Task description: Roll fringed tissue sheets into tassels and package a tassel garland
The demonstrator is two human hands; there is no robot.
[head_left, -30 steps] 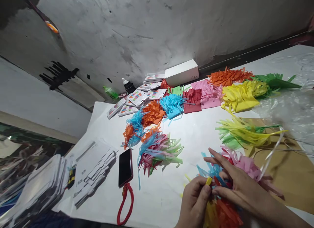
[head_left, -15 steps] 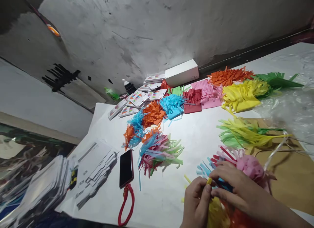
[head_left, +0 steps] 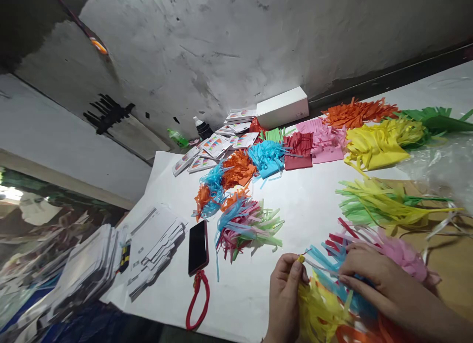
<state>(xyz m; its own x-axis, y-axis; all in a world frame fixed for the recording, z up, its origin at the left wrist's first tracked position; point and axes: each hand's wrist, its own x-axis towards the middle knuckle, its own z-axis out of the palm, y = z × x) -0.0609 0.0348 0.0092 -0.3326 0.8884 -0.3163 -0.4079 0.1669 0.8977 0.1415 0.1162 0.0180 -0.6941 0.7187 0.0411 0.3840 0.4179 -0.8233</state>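
Right of the phone (head_left: 198, 247), at the near side of the table (head_left: 240, 293), our left hand (head_left: 286, 293) has its grip closed on the twisted top of a yellow tassel (head_left: 320, 308), whose strips hang spread between our hands. Farther right of the phone, our right hand (head_left: 377, 279) has a narrow grip, thumb and finger pinched on a pale strand (head_left: 325, 270) that runs towards the tassel's top. Orange strips (head_left: 393, 330) lie below that hand, blue strips (head_left: 328, 259) just beside it.

Nearer us than the phone, its red strap (head_left: 205, 303) lies looped. Left of the phone we have white cards (head_left: 158, 249) in an overlapping spread; just right of it lies a mixed tassel (head_left: 251, 229). Well to its right, a pink tassel (head_left: 401, 254) and, slightly farther off, a yellow-green tassel (head_left: 380, 205) lie by brown paper (head_left: 453, 264).

Beyond the phone, we see fringes in a row, among them blue (head_left: 268, 158), maroon (head_left: 298, 151) and yellow (head_left: 380, 146). Past the phone too are heaped packs (head_left: 216, 146), a black bottle (head_left: 203, 129) and, more to its right, a white box (head_left: 283, 108) near the grey wall (head_left: 258, 42).
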